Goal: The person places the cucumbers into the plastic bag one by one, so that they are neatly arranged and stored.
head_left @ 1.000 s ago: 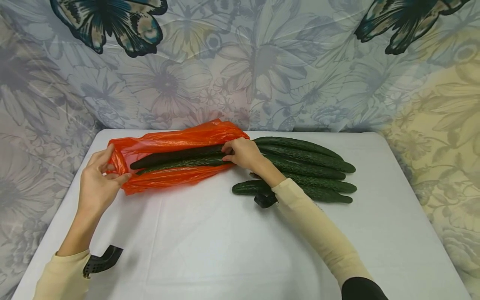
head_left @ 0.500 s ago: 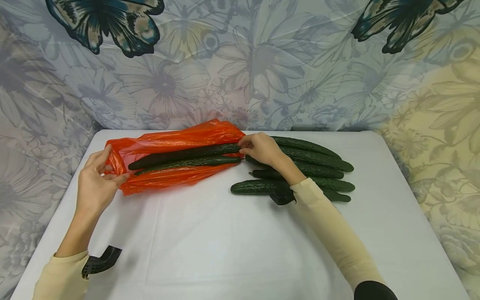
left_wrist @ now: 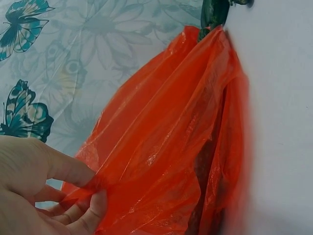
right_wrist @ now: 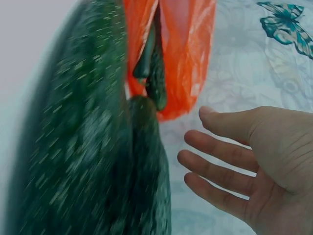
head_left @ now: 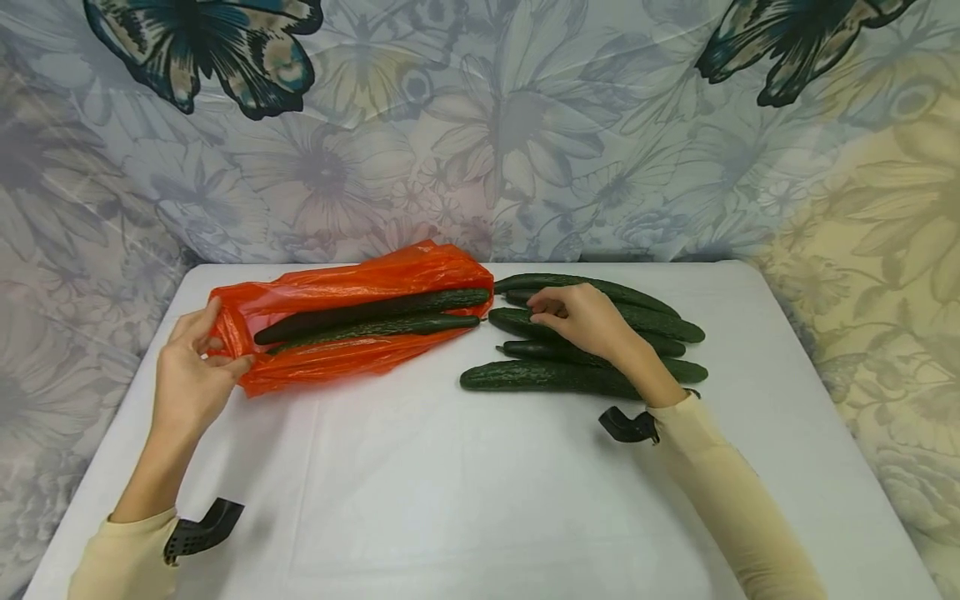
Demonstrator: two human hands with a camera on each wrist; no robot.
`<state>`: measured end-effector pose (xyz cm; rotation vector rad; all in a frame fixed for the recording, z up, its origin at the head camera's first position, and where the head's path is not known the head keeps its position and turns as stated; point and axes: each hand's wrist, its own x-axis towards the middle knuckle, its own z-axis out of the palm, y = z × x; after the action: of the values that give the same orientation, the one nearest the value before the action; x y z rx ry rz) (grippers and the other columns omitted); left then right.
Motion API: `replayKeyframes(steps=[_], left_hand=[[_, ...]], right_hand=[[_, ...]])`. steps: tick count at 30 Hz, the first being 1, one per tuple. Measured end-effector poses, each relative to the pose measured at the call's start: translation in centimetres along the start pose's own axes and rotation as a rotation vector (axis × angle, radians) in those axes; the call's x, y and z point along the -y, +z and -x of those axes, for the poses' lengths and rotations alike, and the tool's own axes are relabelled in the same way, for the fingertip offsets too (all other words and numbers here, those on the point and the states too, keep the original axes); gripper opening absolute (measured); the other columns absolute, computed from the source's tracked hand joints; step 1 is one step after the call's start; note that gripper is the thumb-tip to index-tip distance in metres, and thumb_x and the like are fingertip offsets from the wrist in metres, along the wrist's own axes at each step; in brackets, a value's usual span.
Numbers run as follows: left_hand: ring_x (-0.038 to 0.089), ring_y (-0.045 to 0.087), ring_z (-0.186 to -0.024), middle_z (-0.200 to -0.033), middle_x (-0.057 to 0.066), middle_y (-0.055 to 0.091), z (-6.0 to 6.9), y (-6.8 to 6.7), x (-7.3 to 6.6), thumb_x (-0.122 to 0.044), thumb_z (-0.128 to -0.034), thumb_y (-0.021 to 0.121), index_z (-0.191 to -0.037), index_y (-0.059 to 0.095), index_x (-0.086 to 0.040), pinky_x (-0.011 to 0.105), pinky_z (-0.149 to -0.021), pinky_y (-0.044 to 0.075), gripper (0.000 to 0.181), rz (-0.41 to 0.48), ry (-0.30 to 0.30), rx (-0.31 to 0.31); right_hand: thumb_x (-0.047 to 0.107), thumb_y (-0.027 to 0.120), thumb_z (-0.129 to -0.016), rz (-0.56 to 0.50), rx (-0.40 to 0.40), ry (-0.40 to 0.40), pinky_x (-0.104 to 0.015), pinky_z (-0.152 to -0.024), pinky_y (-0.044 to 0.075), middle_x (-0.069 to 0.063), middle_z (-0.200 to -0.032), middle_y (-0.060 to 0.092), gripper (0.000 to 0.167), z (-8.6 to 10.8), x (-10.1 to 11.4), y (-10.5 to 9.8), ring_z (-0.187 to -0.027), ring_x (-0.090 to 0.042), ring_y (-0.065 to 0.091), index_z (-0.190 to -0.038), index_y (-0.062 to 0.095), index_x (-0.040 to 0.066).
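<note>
An orange-red plastic bag point(head_left: 427, 265) lies along the back left of the table, its opening spread toward me. Two long dark green cucumbers point(head_left: 375, 311) rest side by side in it. My left hand point(head_left: 191, 367) pinches the bag's left end between thumb and fingers; the left wrist view shows the thin film point(left_wrist: 146, 156) stretched from that hand point(left_wrist: 54, 188). Over the group of several cucumbers point(head_left: 547, 377) at the right hovers my right hand point(head_left: 585, 321). In the right wrist view its fingers point(right_wrist: 220, 152) are loosely extended, holding nothing, beside a near cucumber point(right_wrist: 78, 127).
The cucumbers at the right lie close together, roughly parallel, just right of the bag. A white cloth covers the table point(head_left: 450, 492). Floral fabric point(head_left: 330, 175) with butterflies stands behind and along both sides. Black camera mounts point(head_left: 202, 531) stick out from both wrists.
My right hand has let go of a cucumber at the bag's right end and moved right, over the loose cucumbers. The left hand still pinches the bag, nearly unmoved.
</note>
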<state>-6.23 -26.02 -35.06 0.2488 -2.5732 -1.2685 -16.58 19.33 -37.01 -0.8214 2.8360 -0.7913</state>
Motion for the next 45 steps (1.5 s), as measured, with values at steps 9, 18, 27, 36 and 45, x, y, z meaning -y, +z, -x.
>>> replayKeyframes(steps=[9, 18, 27, 36, 45], left_hand=[[-0.003, 0.047, -0.086, -0.140, 0.016, 0.044, 0.0, 0.1, -0.5, 0.017, -0.0753, 0.071, -0.151, 0.032, -0.004, 0.002, -0.067, 0.043, 0.088, 0.010, 0.004, -0.005], [-0.003, 0.047, -0.084, -0.141, 0.015, 0.043, 0.1, -0.1, -0.5, 0.016, -0.0765, 0.071, -0.152, 0.032, -0.006, 0.002, -0.066, 0.043, 0.088, 0.000, -0.024, -0.015], [0.000, 0.047, -0.084, -0.142, 0.015, 0.042, 0.0, -0.5, -0.8, 0.013, -0.0785, 0.070, -0.152, 0.030, -0.008, 0.003, -0.066, 0.044, 0.086, -0.007, -0.034, -0.005], [0.003, 0.046, -0.086, -0.139, 0.013, 0.043, 0.1, -0.3, -0.8, 0.014, -0.0784, 0.068, -0.152, 0.031, -0.008, 0.003, -0.066, 0.044, 0.085, 0.020, -0.035, -0.007], [0.001, 0.046, -0.086, -0.140, 0.013, 0.042, 0.1, -0.3, -0.6, 0.014, -0.0786, 0.068, -0.152, 0.030, -0.008, 0.003, -0.066, 0.044, 0.086, 0.016, -0.049, -0.011]], right_hand=[[0.013, 0.069, -0.091, 0.027, -0.034, 0.049, -0.041, -0.075, 0.055, -0.006, -0.100, 0.073, 0.026, 6.8, -2.1, -0.7, -0.087, -0.022, 0.069, -0.115, 0.070, 0.004], [0.013, 0.073, -0.087, 0.059, -0.108, 0.104, -0.039, -0.069, 0.055, -0.007, -0.103, 0.073, 0.024, 12.4, -3.3, -0.4, -0.087, -0.025, 0.069, -0.110, 0.073, 0.007], [0.015, 0.080, -0.079, 0.118, -0.148, 0.169, -0.049, -0.072, 0.052, -0.017, -0.113, 0.068, 0.036, 15.6, -4.7, -0.6, -0.094, -0.036, 0.065, -0.113, 0.071, 0.007], [0.017, 0.083, -0.076, 0.178, -0.042, 0.253, -0.054, -0.076, 0.050, -0.019, -0.115, 0.063, 0.050, 16.4, -5.5, -0.5, -0.100, -0.041, 0.061, -0.120, 0.066, 0.003], [0.019, 0.080, -0.080, 0.149, 0.030, 0.270, -0.057, -0.084, 0.049, -0.023, -0.126, 0.060, 0.056, 17.1, -5.6, 0.3, -0.110, -0.046, 0.058, -0.131, 0.061, 0.004]])
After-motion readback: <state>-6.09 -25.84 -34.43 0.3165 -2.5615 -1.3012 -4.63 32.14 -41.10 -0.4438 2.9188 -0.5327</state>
